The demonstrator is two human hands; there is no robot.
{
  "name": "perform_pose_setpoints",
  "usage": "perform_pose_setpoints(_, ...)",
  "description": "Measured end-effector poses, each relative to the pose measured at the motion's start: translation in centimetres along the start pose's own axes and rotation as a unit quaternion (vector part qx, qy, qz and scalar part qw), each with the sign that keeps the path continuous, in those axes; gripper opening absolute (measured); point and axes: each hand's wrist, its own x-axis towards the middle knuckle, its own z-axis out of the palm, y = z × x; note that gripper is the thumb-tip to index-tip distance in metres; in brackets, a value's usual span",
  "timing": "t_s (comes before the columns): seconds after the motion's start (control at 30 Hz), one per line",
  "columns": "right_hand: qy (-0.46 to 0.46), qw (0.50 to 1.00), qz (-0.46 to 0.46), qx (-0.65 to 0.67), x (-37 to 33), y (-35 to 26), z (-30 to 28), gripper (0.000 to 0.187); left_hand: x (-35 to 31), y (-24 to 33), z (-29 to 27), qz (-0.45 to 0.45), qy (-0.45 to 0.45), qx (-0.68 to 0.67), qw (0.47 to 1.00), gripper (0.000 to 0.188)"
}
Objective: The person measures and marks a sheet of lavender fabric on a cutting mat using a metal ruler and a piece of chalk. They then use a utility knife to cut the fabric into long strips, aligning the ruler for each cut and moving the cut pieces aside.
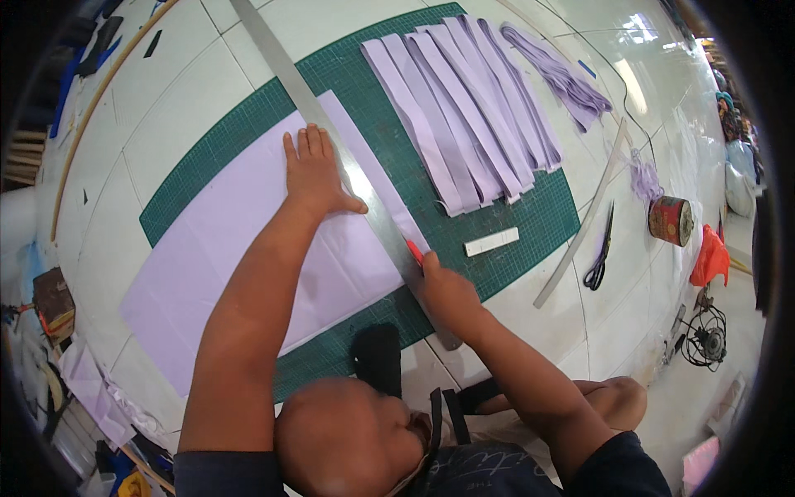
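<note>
A long metal ruler lies slantwise across a folded sheet of lilac fabric on a green cutting mat. My left hand presses the ruler and fabric, its fingers stretched and the thumb on the metal. My right hand is closed around a red-handled cutter at the ruler's right edge, near the fabric's near side. The cutter's blade is hidden. Beyond the ruler to the right, several cut lilac strips lie side by side on the mat.
A small white block sits on the mat. To the right are a bundle of lilac strips, a thin flat strip, black scissors, a round tin and a red bag. A wooden pole curves along the left.
</note>
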Motion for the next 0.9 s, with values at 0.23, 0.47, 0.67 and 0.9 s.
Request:
perform_pose_setpoints(0.23, -0.019, 0.999, 0.015, -0.029, -7.4, 7.4, 4.1, 0.023, 0.1, 0.8, -0.5, 0.003, -0.002, -0.029, 1.000, 0.150)
perform_pose_setpoints(0.47, 0.028, 0.998, -0.022, -0.047, -8.1, 7.6, 2.7, 0.021, 0.2, 0.6, -0.5, -0.004, -0.013, 0.011, 1.000, 0.151)
perform_pose_setpoints(0.67, 0.090, 0.993, -0.076, -0.031, -1.5, 1.5, -3.4, 0.025, -0.2, 0.5, -0.8, -0.003, -0.018, 0.010, 1.000, 0.151)
perform_pose_setpoints(0.9, 0.168, 0.976, -0.138, 0.013, 12.9, -8.9, -6.1, 0.021, 0.2, 0.6, -0.3, -0.015, -0.023, -0.010, 1.000, 0.153)
